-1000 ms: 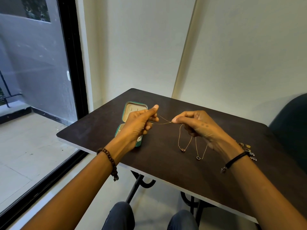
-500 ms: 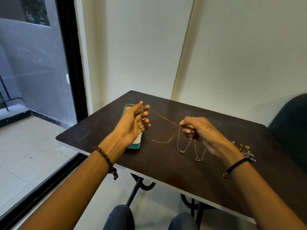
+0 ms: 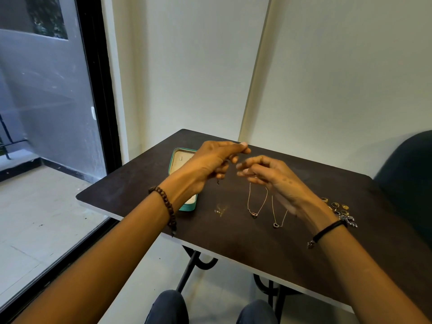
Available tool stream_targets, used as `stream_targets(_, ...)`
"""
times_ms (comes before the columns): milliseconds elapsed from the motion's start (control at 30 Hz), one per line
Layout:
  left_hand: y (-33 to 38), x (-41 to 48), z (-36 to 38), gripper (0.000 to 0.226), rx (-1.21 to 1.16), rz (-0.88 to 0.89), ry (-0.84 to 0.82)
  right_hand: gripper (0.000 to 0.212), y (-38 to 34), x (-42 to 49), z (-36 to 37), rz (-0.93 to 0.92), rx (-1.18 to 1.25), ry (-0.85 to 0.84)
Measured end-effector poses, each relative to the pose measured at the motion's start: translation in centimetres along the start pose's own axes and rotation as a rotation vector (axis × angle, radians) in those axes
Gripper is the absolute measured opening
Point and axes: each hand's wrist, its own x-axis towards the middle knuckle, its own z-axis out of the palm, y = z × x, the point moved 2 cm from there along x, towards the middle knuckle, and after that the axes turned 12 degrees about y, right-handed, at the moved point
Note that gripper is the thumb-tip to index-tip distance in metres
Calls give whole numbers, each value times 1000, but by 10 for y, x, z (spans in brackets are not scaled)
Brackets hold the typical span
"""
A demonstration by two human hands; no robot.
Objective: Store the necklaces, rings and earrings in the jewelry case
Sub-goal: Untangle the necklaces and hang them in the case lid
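The teal jewelry case (image 3: 188, 206) lies open at the table's left, mostly hidden behind my left hand (image 3: 210, 163). That hand hovers above the table with thumb and curled fingers pinched together on a thin gold necklace (image 3: 219, 210), whose blurred lower end dangles close to the tabletop. My right hand (image 3: 266, 173) floats just right of it, fingertips nearly touching the left hand, fingers loosely curled; I see no chain in them. Two more pendant necklaces (image 3: 255, 206) (image 3: 278, 217) lie on the table below the right hand. A pile of rings and earrings (image 3: 339, 210) sits beside my right wrist.
The dark table (image 3: 245, 239) stands against a white wall, its front edge near my knees. A glass door is on the left. A dark chair back (image 3: 409, 174) rises at the right edge.
My left hand went from pinching the stretched chain, to opening, to curled and pinched again. My right hand moved left to meet it and loosened. The chain no longer stretches across the table.
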Motion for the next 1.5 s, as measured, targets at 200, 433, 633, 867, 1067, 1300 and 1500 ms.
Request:
stream_targets(200,8,1,3,30,85,-34,-20,22,-13,1,11,8,284,-6)
stream_targets(433,-7,4,-15,33,39,-135,21,27,-10,0,2,-28,-44,103)
stream_targets(633,-17,6,-26,19,-61,-160,19,21,-7,3,-8,79,215,162)
stream_targets(867,-18,15,-24,20,5,19,10,25,-14,10,-12,131,182,4)
stream_targets(1067,-5,20,-19,27,77,119,4,39,-24,21,2,71,110,-123)
stream_targets(1300,-14,30,-25,28,-37,69,54,30,-26,34,10,-65,-107,-19)
stream_targets(1500,-32,40,-32,23,-19,78,19,24,-10,49,12,-95,-54,20)
